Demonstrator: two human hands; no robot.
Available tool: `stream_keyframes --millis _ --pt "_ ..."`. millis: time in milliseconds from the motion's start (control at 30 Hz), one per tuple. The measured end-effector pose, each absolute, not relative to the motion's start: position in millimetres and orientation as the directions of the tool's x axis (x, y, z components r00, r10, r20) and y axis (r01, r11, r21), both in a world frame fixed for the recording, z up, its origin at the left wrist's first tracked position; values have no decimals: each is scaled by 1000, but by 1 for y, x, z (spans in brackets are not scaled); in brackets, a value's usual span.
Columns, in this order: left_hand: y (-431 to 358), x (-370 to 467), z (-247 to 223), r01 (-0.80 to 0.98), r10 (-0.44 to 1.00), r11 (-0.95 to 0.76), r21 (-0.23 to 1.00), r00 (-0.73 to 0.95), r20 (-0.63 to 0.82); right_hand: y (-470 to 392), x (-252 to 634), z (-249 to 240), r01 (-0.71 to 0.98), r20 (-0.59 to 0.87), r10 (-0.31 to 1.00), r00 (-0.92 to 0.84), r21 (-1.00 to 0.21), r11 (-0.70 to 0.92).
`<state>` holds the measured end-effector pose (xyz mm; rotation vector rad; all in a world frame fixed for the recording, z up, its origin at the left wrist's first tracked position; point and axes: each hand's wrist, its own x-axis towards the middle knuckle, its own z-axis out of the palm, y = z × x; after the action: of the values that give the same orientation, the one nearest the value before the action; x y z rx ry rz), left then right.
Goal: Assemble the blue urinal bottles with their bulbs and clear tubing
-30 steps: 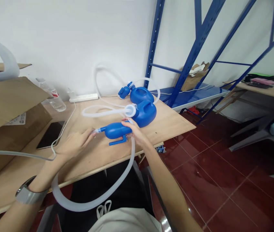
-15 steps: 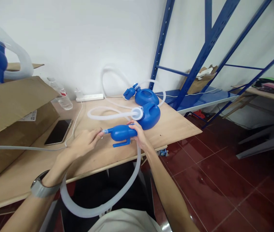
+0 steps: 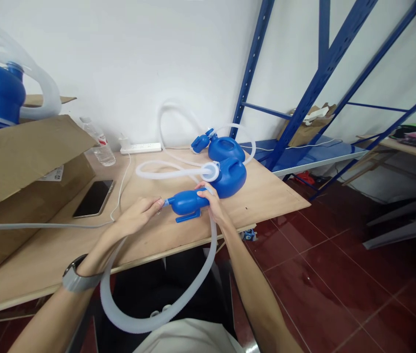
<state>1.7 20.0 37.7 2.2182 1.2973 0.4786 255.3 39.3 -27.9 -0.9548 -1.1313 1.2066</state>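
1. Centrally, over the table (image 3: 173, 236), a blue bulb (image 3: 185, 202) is gripped at one end by the right hand (image 3: 212, 201), fingers curled around it.
2. At the bulb's nine o'clock end, a translucent tip (image 3: 166, 202) is pinched by the left hand (image 3: 139, 214).
3. At two o'clock, a blue jug (image 3: 232, 179) is seen; at one, a second jug (image 3: 217, 153). Their contents cannot be told.
4. At ten o'clock, a clear bottle (image 3: 105, 154) is tilted.
5. At nine, a cardboard box's (image 3: 46, 208) interior is hidden.
6. Farther off at two, white scraps (image 3: 315, 115) are held in a carton (image 3: 301, 135).
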Motion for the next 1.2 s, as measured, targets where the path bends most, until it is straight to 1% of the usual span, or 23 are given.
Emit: stream_keyframes --millis 100,133,200,267,333,467,533,600,767,867,967,1033,1100,1200 --pt "22 2 31 668 882 -403 626 467 70 43 253 -30 -233 59 998 -19 -971 53" --pt "23 1 29 673 879 -415 613 470 80 43 252 -30 -244 40 999 -22 -969 33" --pt "25 0 25 707 870 -452 544 484 94 45 252 -30 -245 33 999 -15 -969 29" --pt "26 -1 21 760 864 -483 435 495 94 47 252 -31 -227 48 999 1 -973 47" --pt "27 -1 19 819 866 -493 294 495 74 49 252 -31 -204 64 998 12 -977 65" --pt "20 7 25 902 902 -431 -14 430 -19 51 253 -30 -147 101 995 17 -984 103" --pt "16 14 30 903 910 -415 -114 410 -60 51 253 -28 -117 118 993 23 -986 120" --pt "14 19 33 894 909 -417 -166 411 -69 51 253 -27 -104 117 993 27 -987 119" --pt "18 22 24 883 903 -418 -212 429 8 53 251 -24 -136 13 1000 13 -991 14" --pt "19 25 24 889 920 -379 -257 391 -5 56 249 -24 -169 -61 998 -1 -984 -61" --pt "17 32 32 902 933 -355 -246 359 -33 58 248 -27 -213 -85 996 -4 -973 -84" --pt "14 34 37 914 935 -353 -199 352 -46 60 248 -29 -238 -86 996 14 -968 -80" --pt "14 31 37 931 938 -345 -116 344 -33 61 248 -31 -254 -82 996 48 -965 -67" --pt "19 18 29 950 953 -304 77 303 19 64 248 -30 -274 -84 991 100 -960 -54"
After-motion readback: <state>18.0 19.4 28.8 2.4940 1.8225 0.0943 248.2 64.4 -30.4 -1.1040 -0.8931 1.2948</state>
